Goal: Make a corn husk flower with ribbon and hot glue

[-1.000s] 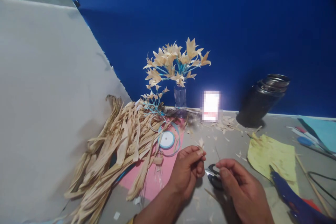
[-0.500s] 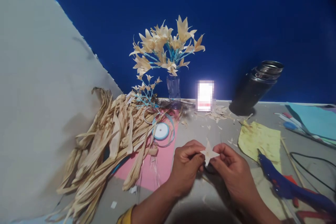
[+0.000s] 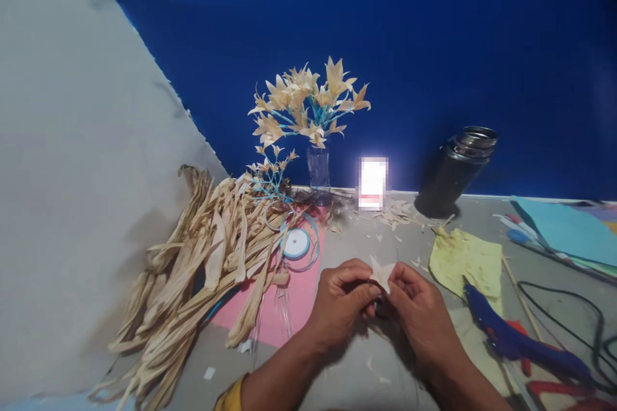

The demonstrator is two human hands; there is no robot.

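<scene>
Between my two hands is a small pale star-shaped flower [image 3: 382, 273], its pointed petals looking like cut corn husk. My left hand [image 3: 343, 298] pinches it from the left, thumb and forefinger closed near its base. From the other side, my right hand [image 3: 415, 302] grips a petal between thumb and fingertips. Something dark and thin shows below the flower between the hands; I cannot make out what it is. Behind them, a vase [image 3: 319, 173] holds a bunch of similar husk flowers [image 3: 308, 99] on blue stems.
Dried corn husks [image 3: 193, 282] heap up on the left, beside a ribbon spool [image 3: 294, 243] on pink paper [image 3: 303, 295]. On the right lie a blue glue gun [image 3: 520, 334], yellow paper [image 3: 463, 263] and a black cord. A dark flask [image 3: 456, 173] and a bright blurred screen [image 3: 373, 183] stand behind.
The flower has tipped and its petals now look drawn up rather than spread flat. My right fingers have moved in onto a petal. The view has shifted slightly.
</scene>
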